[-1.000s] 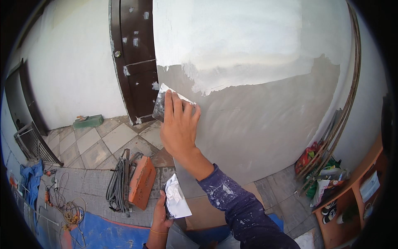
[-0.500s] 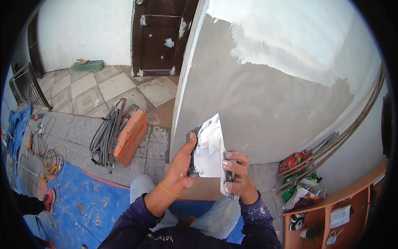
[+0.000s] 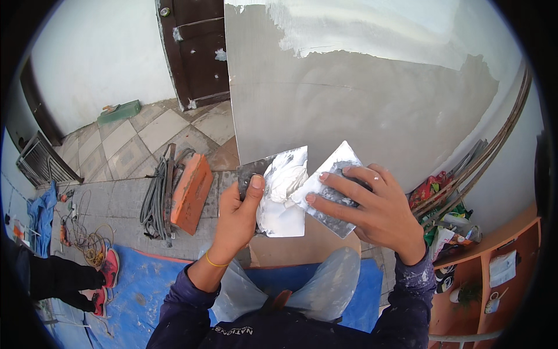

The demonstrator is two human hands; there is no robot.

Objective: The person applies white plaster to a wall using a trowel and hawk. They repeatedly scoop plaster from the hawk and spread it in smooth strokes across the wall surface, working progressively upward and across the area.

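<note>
My left hand (image 3: 235,215) grips a flat, roughly square metal putty plate (image 3: 290,225), thumb on its upper face. A thick heap of white putty (image 3: 285,181) covers much of that plate. In my right hand (image 3: 381,212) is a second flat metal blade, a rectangular putty spreader (image 3: 344,156), smeared white, with my fingers spread across its face. Its lower left edge meets or overlaps the putty at the plate's right side. Ahead stands a wall (image 3: 360,110), grey below and coated white above.
At left, an orange box-shaped thing (image 3: 193,195) lies beside a coiled grey cable (image 3: 156,203). A person in red shoes (image 3: 109,269) stands by the blue tarp (image 3: 157,285). Long poles (image 3: 505,125) lean at right above bags (image 3: 447,232) and an orange-brown shelf (image 3: 474,264).
The spreader has gone from standing upright at the plate's right edge to tilted and flatter, spread out to the right. My view has shifted right, and more of the other person shows.
</note>
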